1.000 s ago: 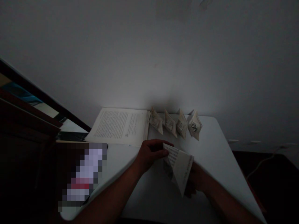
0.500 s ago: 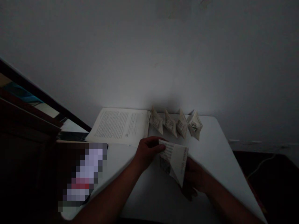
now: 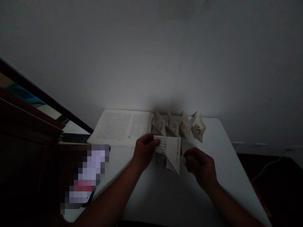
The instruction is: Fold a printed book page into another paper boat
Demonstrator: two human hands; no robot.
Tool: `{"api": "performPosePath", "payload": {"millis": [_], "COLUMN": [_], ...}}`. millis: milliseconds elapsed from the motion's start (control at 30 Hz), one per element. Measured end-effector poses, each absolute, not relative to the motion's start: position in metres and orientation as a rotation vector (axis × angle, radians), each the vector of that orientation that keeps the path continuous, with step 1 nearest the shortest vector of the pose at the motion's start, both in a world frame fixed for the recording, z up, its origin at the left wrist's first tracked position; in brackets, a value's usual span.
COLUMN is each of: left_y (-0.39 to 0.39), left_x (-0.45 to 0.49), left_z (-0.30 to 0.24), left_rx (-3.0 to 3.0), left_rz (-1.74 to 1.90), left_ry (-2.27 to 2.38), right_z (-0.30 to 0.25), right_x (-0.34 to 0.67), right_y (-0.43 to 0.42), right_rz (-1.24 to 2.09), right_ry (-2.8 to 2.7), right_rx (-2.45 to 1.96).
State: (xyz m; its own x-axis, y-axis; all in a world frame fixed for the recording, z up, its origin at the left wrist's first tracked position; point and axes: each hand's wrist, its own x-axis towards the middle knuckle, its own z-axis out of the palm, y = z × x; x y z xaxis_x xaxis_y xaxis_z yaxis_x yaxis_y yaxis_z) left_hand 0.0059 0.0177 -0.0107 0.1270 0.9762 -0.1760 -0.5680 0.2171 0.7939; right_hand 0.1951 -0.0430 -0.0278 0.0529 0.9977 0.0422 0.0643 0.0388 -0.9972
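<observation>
- Folded paper [image 3: 169, 154] with printed words on it is up off the table [image 3: 165, 195], near the middle, a little toward the far side.
- We pinch its top left corner with our left hand [image 3: 143, 151]. The thumb and fingers are closed tight on that corner.
- The paper hangs down to a sharp point at the bottom.
- Our right hand [image 3: 201, 165] is just to the right of the paper, with its fingers curled in. The fingertips are very close to the paper's right edge, but it is too dark for us to tell if they touch or grip it.
- Our two hands are apart, with the paper between them.
- An open book [image 3: 120, 127] lies flat at the far left of the table.
- Four small paper shapes [image 3: 178, 126] stand in a row to the right of the book, at the far edge by the wall [image 3: 151, 63].
- The paper we hold is just on the near side of that row.
</observation>
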Motion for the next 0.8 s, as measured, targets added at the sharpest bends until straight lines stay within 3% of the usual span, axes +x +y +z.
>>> {"api": "performPosePath", "payload": {"millis": [400,800], "left_y": [0.019,0.019], "left_x": [0.005,0.006], "left_z": [-0.021,-0.023], "left_rx": [0.728,0.761], "left_rz": [1.33,1.404], "left_ry": [0.832,0.9], "right_z": [-0.018,-0.016], "right_x": [0.19,0.187], "right_y": [-0.041,-0.041], "right_rz": [1.199,1.214], "right_ry": [-1.484,-1.294], "right_rx": [-1.198,-1.327]}}
